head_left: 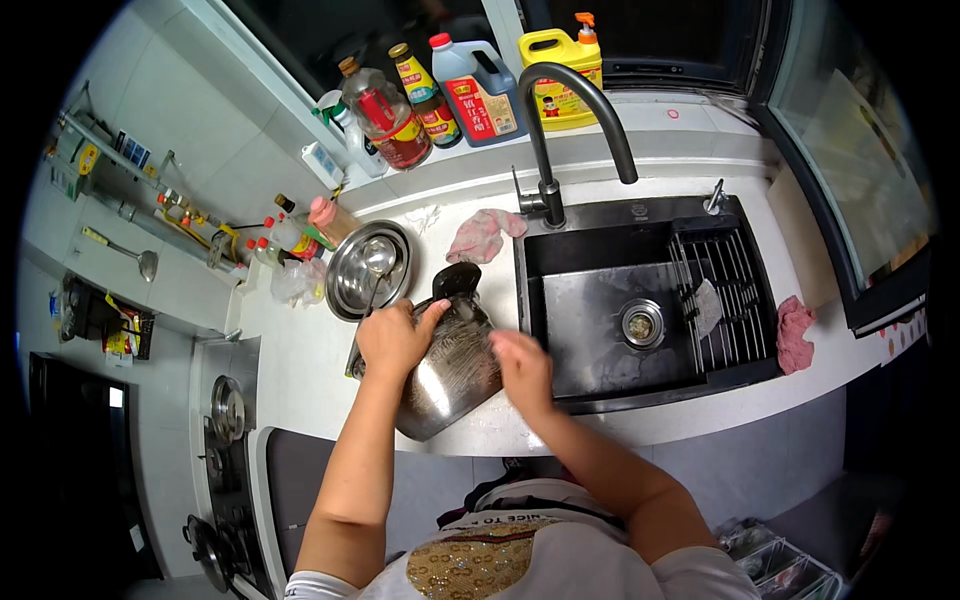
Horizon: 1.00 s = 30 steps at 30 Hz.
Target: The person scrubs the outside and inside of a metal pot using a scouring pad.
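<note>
A stainless steel pot (452, 372) with a black handle (456, 280) lies tilted on the white counter, left of the sink. Dull scrub-like marks streak its side. My left hand (394, 342) grips the pot at its upper left, thumb laid over the metal. Close against the pot's right side, my right hand (524, 372) is closed and slightly blurred; whatever its curled fingers may hold is hidden. Behind my left hand stands a steel bowl (345, 275) with a ladle (379, 258) in it.
The black sink (590, 330) with a drying rack (735, 310) and tall faucet (590, 90) is on the right. Pink cloths lie behind the pot (485, 235) and beside the sink (795, 335). Bottles (385, 115) line the sill. A stove (232, 500) stands far left.
</note>
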{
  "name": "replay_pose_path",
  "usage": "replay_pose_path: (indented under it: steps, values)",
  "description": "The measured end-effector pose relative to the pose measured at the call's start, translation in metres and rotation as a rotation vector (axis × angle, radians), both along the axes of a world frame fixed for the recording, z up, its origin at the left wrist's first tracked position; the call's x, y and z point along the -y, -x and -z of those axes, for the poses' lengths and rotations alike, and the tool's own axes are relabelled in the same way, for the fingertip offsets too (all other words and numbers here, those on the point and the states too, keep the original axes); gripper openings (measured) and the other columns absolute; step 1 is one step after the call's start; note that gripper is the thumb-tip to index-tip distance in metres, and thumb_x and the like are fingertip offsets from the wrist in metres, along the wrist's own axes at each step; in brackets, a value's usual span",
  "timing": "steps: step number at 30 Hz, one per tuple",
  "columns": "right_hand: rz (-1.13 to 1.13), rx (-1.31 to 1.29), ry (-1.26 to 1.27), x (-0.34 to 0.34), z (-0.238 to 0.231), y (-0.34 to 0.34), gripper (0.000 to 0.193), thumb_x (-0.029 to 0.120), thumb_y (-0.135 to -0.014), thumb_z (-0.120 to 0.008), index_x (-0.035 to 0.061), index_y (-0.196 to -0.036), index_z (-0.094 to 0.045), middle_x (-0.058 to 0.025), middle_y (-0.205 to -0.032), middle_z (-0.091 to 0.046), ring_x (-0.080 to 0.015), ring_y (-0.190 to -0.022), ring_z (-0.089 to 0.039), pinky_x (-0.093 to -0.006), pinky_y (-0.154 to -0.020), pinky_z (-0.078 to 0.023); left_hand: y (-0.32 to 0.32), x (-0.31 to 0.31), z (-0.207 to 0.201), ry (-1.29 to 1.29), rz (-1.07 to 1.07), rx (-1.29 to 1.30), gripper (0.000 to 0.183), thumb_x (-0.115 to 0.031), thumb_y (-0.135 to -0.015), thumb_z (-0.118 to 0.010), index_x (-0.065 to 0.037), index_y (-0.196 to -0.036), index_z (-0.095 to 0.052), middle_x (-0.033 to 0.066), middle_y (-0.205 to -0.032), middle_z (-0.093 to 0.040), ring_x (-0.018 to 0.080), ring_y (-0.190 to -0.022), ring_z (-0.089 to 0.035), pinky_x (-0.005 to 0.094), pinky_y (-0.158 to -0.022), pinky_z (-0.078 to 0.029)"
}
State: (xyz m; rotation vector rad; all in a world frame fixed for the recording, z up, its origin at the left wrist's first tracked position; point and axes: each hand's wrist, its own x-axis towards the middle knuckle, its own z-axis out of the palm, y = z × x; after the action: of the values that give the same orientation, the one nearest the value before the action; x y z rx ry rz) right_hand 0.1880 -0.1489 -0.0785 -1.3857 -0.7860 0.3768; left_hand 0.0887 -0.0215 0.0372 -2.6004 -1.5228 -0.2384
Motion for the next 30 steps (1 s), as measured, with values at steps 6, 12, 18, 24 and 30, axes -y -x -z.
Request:
replay_pose_path:
  steps: [6, 12, 18, 24, 30]
  values:
    - [-0.128, 0.346, -0.223, -0.01, -0.023, 0.009, 0.018, 0.003, -0.085, -0.057, 0.0036, -0.095, -0.071, -0.0153, -0.099, -0.068, -0.0297, -0.096, -0.063, -0.0365, -0.086, -0.05, 0.004, 0.005, 0.001, -0.022, -0.032, 0.014, 0.067, -0.069, -0.078, -0.057, -0.005, -0.064, -0.067, 0.0173, -0.056, -0.062, 0.0358, -0.056, -0.064, 0.0444, -0.052, -0.049]
    - [-0.039, 0.224, -0.029, -0.035, -0.001, -0.011, 0.019, 0.0, -0.082, -0.055, 0.0035, -0.092, -0.07, -0.0143, -0.098, -0.068, -0.0336, -0.092, -0.063, -0.0399, -0.085, -0.049, 0.001, 0.0, -0.001, -0.023, -0.047, 0.005, 0.067, -0.069, -0.079, -0.057, -0.004, -0.063, -0.066, 0.0172, -0.056, -0.061, 0.036, -0.056, -0.064, 0.0442, -0.052, -0.049]
    - [-0.067, 0.195, 0.046, -0.041, -0.008, -0.02, 0.02, -0.003, -0.08, -0.052, 0.0039, -0.092, -0.067, -0.0134, -0.099, -0.065, -0.0335, -0.096, -0.059, -0.0407, -0.085, -0.048, -0.006, -0.001, 0.002, -0.035, -0.03, 0.029, 0.067, -0.068, -0.081, -0.055, -0.004, -0.062, -0.065, 0.0174, -0.055, -0.061, 0.0364, -0.056, -0.063, 0.0447, -0.053, -0.049]
    - [-0.158, 0.407, -0.226, -0.028, -0.035, 0.007, 0.021, -0.003, -0.074, -0.059, 0.0034, -0.091, -0.07, -0.0108, -0.098, -0.067, -0.0299, -0.093, -0.06, -0.0375, -0.083, -0.05, -0.005, -0.004, 0.0, -0.03, -0.019, 0.037, 0.067, -0.067, -0.081, -0.055, -0.004, -0.061, -0.065, 0.0173, -0.054, -0.06, 0.0369, -0.056, -0.063, 0.045, -0.052, -0.048]
    - [-0.067, 0.017, 0.118, -0.041, 0.007, -0.023, 0.019, -0.002, -0.08, -0.057, 0.0027, -0.093, -0.07, -0.0147, -0.094, -0.068, -0.0303, -0.087, -0.065, -0.0364, -0.079, -0.052, -0.001, -0.002, 0.002, -0.064, -0.011, 0.067, 0.066, -0.066, -0.081, -0.057, -0.004, -0.06, -0.063, 0.0177, -0.055, -0.06, 0.037, -0.055, -0.062, 0.0448, -0.051, -0.048]
